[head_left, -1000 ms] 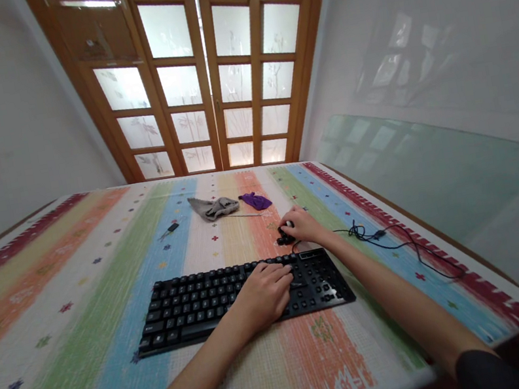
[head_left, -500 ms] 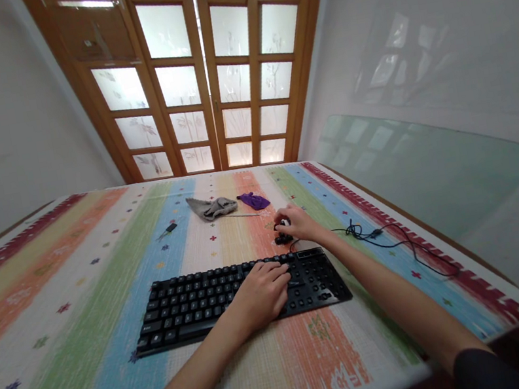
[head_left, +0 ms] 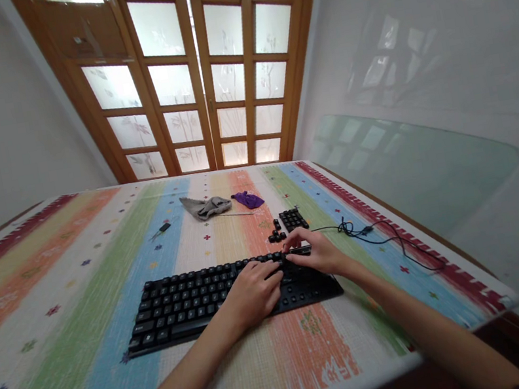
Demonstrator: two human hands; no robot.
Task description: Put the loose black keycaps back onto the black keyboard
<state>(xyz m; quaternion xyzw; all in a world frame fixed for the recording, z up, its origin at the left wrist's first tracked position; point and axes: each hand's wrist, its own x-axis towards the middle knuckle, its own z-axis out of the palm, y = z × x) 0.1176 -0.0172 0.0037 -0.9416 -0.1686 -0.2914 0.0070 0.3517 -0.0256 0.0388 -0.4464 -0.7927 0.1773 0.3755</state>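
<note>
A black keyboard [head_left: 183, 307] lies on the striped tablecloth; keycaps are gone from its right part, leaving bare switches. My left hand [head_left: 256, 291] rests on the keyboard, fingers stretched toward the upper right, holding nothing that I can see. Over the keyboard's upper right, my right hand [head_left: 317, 254] pinches a small black keycap between thumb and index finger, mostly hidden by the fingertips and close to the left fingertips. Just behind the keyboard lie several loose keycaps [head_left: 276, 236]. A block of keycaps in rows [head_left: 293, 219] sits to their right.
A grey cloth [head_left: 206, 207] and a purple cloth [head_left: 248, 200] lie farther back, with a thin rod [head_left: 237, 214] in front. A small black-ended tool [head_left: 164, 228] is to the left. The tangled black cable [head_left: 359, 229] runs off to the right. Wooden doors stand behind the table.
My right hand has come from the loose keycaps behind the keyboard back toward me, onto the keyboard beside my left hand. The keycap block is now uncovered. The left hand stays on the keyboard.
</note>
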